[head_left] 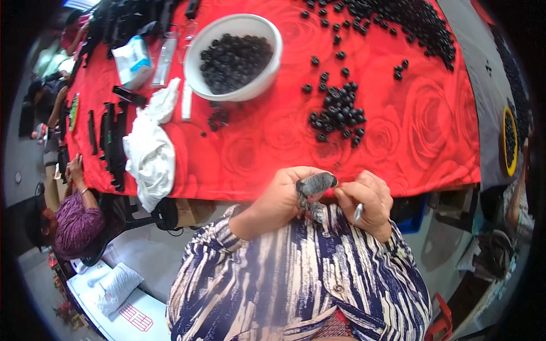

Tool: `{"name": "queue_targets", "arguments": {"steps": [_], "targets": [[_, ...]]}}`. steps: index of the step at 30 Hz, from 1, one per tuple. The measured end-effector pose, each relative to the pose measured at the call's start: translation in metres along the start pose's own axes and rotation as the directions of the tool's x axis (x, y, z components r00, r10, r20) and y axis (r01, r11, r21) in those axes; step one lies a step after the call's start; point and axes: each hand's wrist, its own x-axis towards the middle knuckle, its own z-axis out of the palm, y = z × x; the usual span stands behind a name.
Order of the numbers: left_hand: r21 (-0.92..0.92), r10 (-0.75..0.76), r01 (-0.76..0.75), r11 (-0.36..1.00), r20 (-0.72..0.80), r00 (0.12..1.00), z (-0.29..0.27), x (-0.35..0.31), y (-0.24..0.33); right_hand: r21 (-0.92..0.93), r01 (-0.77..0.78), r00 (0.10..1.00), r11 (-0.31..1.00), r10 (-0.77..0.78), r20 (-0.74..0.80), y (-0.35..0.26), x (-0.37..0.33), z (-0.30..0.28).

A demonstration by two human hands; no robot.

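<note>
My left hand [274, 198] is closed at the table's near edge, in front of my chest. Worn-looking dark grey material [316, 183] covers what seem to be its fingertips; any small part pinched there is too small to make out. Close beside it on the right, my right hand [368, 199] is closed round a slim silver tool [358, 212], its rounded metal end showing below the fingers. The right fingertips almost meet the grey-covered tips. Beyond the hands, a loose pile of shiny black ring-like parts [339, 111] lies on the red cloth.
A white bowl [193, 79] holds many black parts. More black parts [398, 17] spread across the far right. On the left lie a white cloth [151, 159], black strips [114, 142] and a tissue pack [133, 61]. A person in purple [78, 221] sits at left.
</note>
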Motion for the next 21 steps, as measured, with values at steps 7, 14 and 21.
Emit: {"name": "queue_targets", "arguments": {"steps": [7, 14, 21], "targets": [[0.887, 0.897, -0.405, 0.221, -0.023, 0.441, -0.014, -0.018, 0.104, -0.136, -0.083, 0.995, 0.987, 0.075, -0.067, 0.013, -0.014, -0.009], [0.947, 0.943, -0.296, -0.127, 0.207, 0.260, -0.026, 0.007, 0.141, -0.125, -0.134, 0.991, 0.983, 0.130, -0.042, 0.019, -0.017, -0.005], [0.888, 0.625, -0.359, -0.287, 0.458, 0.633, -0.013, 0.028, 0.062, -0.093, -0.136, 0.991, 0.986, 0.134, -0.026, 0.022, -0.017, -0.005]]}}
